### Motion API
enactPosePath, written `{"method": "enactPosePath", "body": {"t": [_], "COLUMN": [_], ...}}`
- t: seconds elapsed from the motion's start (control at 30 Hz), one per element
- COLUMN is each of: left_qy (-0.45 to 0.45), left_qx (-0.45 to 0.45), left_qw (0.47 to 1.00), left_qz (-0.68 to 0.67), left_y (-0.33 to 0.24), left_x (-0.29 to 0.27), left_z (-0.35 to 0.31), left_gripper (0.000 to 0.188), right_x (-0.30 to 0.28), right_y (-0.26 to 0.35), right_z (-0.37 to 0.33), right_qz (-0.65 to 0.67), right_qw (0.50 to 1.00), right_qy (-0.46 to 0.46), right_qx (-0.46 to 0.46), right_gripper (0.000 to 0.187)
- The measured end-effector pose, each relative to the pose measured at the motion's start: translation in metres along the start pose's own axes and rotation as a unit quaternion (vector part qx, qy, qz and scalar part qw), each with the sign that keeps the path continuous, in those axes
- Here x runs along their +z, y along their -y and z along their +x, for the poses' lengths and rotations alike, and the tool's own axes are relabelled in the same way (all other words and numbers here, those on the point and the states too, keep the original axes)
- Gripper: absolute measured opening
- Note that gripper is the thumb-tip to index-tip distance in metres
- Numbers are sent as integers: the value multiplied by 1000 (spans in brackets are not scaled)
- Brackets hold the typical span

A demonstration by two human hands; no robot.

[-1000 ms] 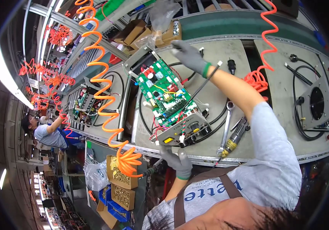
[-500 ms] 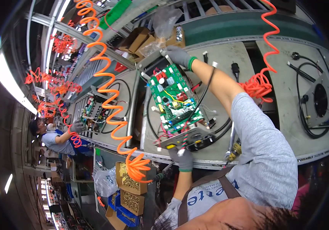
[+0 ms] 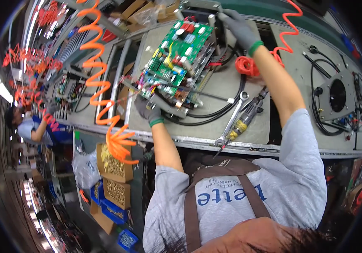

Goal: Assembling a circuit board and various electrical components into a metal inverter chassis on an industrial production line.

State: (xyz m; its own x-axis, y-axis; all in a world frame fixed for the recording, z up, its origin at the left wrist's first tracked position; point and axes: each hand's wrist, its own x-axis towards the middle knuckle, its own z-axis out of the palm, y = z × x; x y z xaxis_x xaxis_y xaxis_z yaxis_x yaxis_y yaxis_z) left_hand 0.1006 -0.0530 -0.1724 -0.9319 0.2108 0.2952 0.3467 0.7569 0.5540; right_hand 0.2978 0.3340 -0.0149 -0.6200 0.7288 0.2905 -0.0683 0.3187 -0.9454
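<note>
An open electronic unit with a green circuit board (image 3: 176, 50) between metal end panels stands tilted over the grey bench, with wires hanging off it. My left hand (image 3: 148, 111), in a grey glove with a green cuff, is closed on the near end panel (image 3: 166, 105); part of its fingers is behind the panel. My right hand (image 3: 242, 31), gloved alike, grips the edge of the far end panel (image 3: 200, 6) with its fingertips. Black cables (image 3: 214, 116) loop from the unit onto the bench.
A combination wrench (image 3: 233, 118) and a yellow-grip air tool (image 3: 244, 120) lie right of the unit. Coiled orange air hoses (image 3: 98, 80) hang close by. Farther right sits a fan panel (image 3: 337, 95). Boxes of screws (image 3: 115, 164) stand lower left; a co-worker (image 3: 40, 128) works beyond.
The unit has turned clockwise: its near end swung left with my left hand, its far end right with my right hand. My view has shifted, bringing the wrench into fuller sight.
</note>
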Motion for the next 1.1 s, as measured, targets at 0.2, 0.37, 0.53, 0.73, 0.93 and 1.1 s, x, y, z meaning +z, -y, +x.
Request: {"method": "enactPosePath", "body": {"t": [0.2,0.37,0.53,0.73,0.93,1.1], "left_qy": [-88,-25,-76,-233,-201,-213], "left_qx": [-24,32,226,140,-68,-114], "left_qw": [943,984,962,962,971,943], "left_qz": [-320,-173,-133,-1,113,231], "left_y": [-96,-98,-94,-53,37,117], "left_x": [-94,-161,-203,-274,-341,-401], "left_z": [-101,-195,-223,-215,-201,-127], "left_gripper": [43,27,18,16,17,23], "right_x": [-28,-22,17,76,82,79], "right_y": [4,43,34,56,55,43], "right_z": [-94,-157,-192,-205,-216,-210], "right_qz": [-49,-116,-80,-281,-268,-220], "right_qw": [996,924,865,811,847,890], "right_qy": [80,363,495,493,338,336], "right_qx": [4,36,-37,-143,-310,-217], "right_gripper": [27,17,27,42,50,46]}}
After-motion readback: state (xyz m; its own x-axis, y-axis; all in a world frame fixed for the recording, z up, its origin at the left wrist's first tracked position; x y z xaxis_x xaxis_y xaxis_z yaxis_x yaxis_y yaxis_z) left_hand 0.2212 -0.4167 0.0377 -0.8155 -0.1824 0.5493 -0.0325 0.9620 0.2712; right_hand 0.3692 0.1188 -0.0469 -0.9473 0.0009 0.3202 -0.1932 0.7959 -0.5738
